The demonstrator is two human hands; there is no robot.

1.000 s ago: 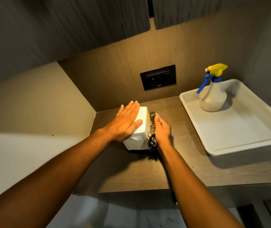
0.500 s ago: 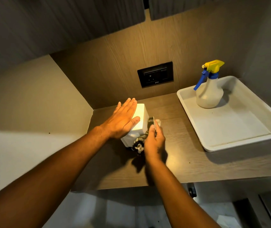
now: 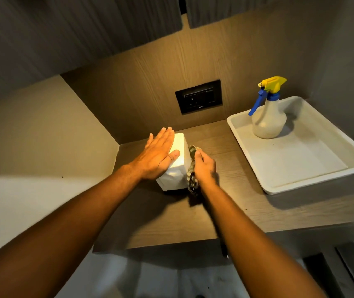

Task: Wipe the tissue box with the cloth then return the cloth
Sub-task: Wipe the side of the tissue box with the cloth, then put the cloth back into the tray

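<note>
A white tissue box (image 3: 175, 179) stands on the wooden shelf (image 3: 171, 220) near the left back corner. My left hand (image 3: 157, 157) lies flat on the box's top, fingers together and stretched out, holding it down. My right hand (image 3: 205, 169) presses a patterned dark-and-light cloth (image 3: 191, 177) against the right side of the box. The cloth is bunched between my palm and the box, and its lower end hangs down by the box's front corner.
A white tray (image 3: 313, 181) sits on the right of the shelf with a spray bottle (image 3: 268, 117), yellow and blue on top, standing at its back. A black wall socket (image 3: 198, 96) is behind the box. Cabinet doors hang overhead.
My right hand slid the cloth back along the box's right side toward me, then forward again. The left hand stayed flat on top of the box.
</note>
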